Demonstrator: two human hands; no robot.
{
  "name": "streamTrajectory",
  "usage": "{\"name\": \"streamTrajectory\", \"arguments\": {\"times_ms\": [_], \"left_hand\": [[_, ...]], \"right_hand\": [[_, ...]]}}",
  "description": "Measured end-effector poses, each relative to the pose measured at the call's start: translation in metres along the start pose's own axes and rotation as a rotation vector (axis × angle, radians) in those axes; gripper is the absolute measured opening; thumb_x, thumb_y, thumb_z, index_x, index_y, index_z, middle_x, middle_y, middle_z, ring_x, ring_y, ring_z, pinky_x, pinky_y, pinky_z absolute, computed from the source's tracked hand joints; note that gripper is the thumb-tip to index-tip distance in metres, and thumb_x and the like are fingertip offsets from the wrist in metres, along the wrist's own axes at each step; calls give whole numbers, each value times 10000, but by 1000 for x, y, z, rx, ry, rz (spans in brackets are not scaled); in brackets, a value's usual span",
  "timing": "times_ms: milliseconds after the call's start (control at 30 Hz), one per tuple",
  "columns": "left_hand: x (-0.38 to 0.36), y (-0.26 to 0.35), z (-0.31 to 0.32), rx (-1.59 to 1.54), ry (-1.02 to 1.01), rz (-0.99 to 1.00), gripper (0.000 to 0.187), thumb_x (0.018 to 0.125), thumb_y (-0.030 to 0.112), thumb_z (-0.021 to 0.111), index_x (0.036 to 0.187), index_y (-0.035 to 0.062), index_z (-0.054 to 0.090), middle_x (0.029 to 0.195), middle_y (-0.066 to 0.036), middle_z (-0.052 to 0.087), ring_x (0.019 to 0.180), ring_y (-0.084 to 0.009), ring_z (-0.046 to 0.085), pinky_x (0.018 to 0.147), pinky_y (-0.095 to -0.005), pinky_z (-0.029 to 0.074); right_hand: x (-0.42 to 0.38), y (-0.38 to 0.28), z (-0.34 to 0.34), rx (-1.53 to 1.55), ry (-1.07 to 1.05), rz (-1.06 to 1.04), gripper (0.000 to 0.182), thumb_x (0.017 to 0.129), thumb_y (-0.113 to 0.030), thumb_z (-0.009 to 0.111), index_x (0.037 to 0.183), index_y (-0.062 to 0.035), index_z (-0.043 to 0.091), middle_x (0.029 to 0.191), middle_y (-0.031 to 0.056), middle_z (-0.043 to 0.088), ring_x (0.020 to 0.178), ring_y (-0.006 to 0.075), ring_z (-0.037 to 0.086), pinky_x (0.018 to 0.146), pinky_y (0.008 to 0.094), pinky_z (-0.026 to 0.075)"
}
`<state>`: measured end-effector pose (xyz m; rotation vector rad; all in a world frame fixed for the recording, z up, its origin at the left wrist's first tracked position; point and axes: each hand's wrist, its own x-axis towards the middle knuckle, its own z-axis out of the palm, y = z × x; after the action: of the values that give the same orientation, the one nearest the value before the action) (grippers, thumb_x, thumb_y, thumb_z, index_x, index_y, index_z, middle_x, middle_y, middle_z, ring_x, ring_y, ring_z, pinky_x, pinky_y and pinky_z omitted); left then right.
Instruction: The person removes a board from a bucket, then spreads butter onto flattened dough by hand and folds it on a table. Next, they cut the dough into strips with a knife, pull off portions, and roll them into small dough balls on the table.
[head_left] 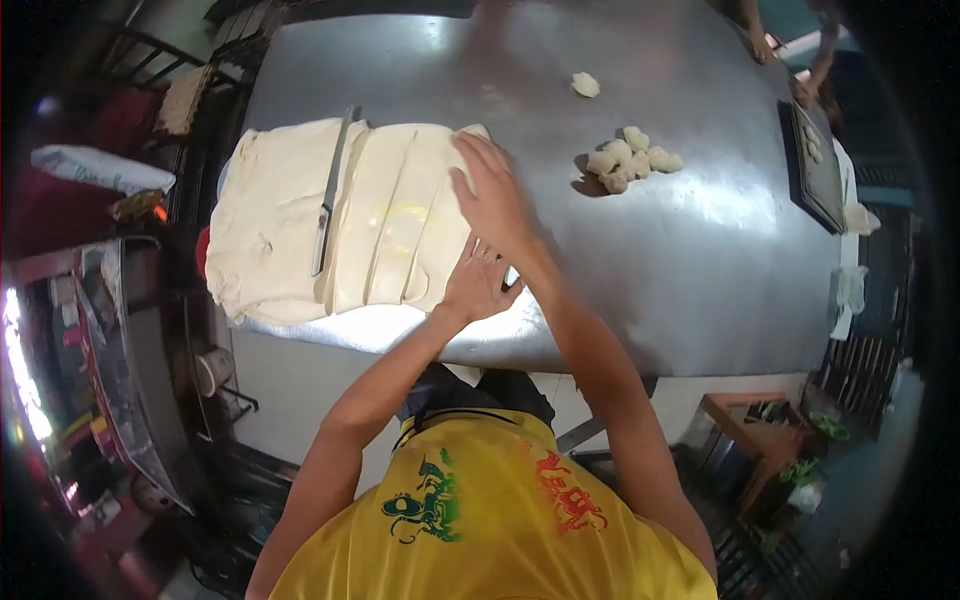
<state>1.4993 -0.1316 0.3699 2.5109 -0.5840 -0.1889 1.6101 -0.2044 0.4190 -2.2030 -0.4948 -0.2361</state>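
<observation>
A thick slab of pale dough point(275, 215) lies on the metal table, its right part cut into long strips point(395, 215). Across the slab rests a long knife point(328, 205), which neither hand touches. My right hand point(490, 190) lies over the right edge of the dough, fingers stretched out and thumb apart. Below it, partly under my right wrist, my left hand point(480, 285) rests at the dough's lower right edge. Its fingers reach upward with the thumb out to the side. The contact under both palms is hidden.
Several small dough lumps point(625, 160) sit in a cluster on the metal table point(700, 290), with one single piece point(585, 85) farther back. A dark tray point(812, 165) holding dough pieces stands at the right edge. Another person's hands point(805, 92) show at the far right corner.
</observation>
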Motion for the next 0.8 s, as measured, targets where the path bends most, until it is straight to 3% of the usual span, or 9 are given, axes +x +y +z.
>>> {"name": "streamTrajectory", "arguments": {"times_ms": [167, 333, 367, 467, 567, 633, 667, 733, 800], "left_hand": [[-3, 0, -5, -19, -3, -3, 630, 930, 431, 619, 1420, 46, 535, 1538, -218, 428, 1476, -396, 308, 1238, -552, 185], [-7, 0, -22, -211, 76, 16, 588, 930, 378, 670, 1419, 75, 551, 1561, -201, 412, 1474, -396, 322, 1238, -529, 213], [-8, -4, -28, -553, 163, 9, 546, 935, 316, 679, 1422, 96, 561, 1569, -181, 415, 1475, -383, 336, 1239, -513, 225], [-34, -30, -90, -370, 308, 3, 520, 897, 203, 722, 1389, 97, 587, 1496, -189, 491, 1435, -402, 399, 1199, -507, 312], [-85, -99, -149, -181, 554, -193, 449, 907, 205, 687, 1328, 61, 627, 1451, -206, 525, 1399, -407, 436, 1190, -538, 293], [-111, -172, -182, 104, 574, -429, 511, 958, 300, 612, 1404, 56, 562, 1494, -226, 483, 1431, -418, 385, 1206, -589, 212], [-120, -200, -187, 335, 578, -562, 543, 987, 372, 550, 1447, 83, 532, 1533, -225, 442, 1463, -420, 335, 1202, -617, 179], [-134, -243, -188, 433, 460, -652, 565, 1016, 431, 484, 1491, 127, 502, 1582, -215, 382, 1491, -432, 277, 1189, -659, 152], [-136, -257, -183, 520, 422, -665, 575, 1022, 448, 468, 1505, 138, 490, 1599, -210, 359, 1498, -439, 257, 1186, -670, 140]], "right_hand": [[11, 58, 51, -399, -260, -213, 478, 1022, -280, 524, 1432, -36, 527, 1494, 151, 509, 1428, 337, 416, 1212, 483, 273], [-7, 104, 34, -579, -79, 87, 570, 1050, -356, 469, 1533, -62, 405, 1568, 134, 439, 1452, 336, 392, 1200, 541, 271], [-1, 104, 37, -589, -81, 131, 584, 1054, -368, 460, 1549, -68, 383, 1582, 138, 422, 1460, 331, 383, 1201, 546, 268], [-3, 96, 38, -692, -1, 95, 500, 1041, -333, 500, 1462, -63, 506, 1520, 134, 501, 1391, 333, 463, 1149, 525, 355], [14, 62, 38, -502, -76, 312, 367, 1018, -302, 550, 1272, -54, 644, 1356, 155, 622, 1251, 334, 563, 1064, 480, 436], [20, 2, 71, -6, 129, 191, 247, 985, -249, 610, 1104, -50, 695, 1157, 153, 687, 1111, 331, 621, 991, 434, 473], [11, -6, 112, 217, 104, 98, 236, 961, -218, 651, 1127, -51, 661, 1053, 147, 681, 1010, 331, 649, 905, 421, 500], [21, -96, 158, 369, -184, 473, 445, 930, -255, 706, 1288, -52, 537, 983, 162, 662, 950, 364, 656, 839, 463, 524], [14, -131, 212, 40, -7, 248, 654, 867, -255, 760, 1390, -54, 422, 975, 189, 652, 992, 428, 639, 872, 498, 509]]}}
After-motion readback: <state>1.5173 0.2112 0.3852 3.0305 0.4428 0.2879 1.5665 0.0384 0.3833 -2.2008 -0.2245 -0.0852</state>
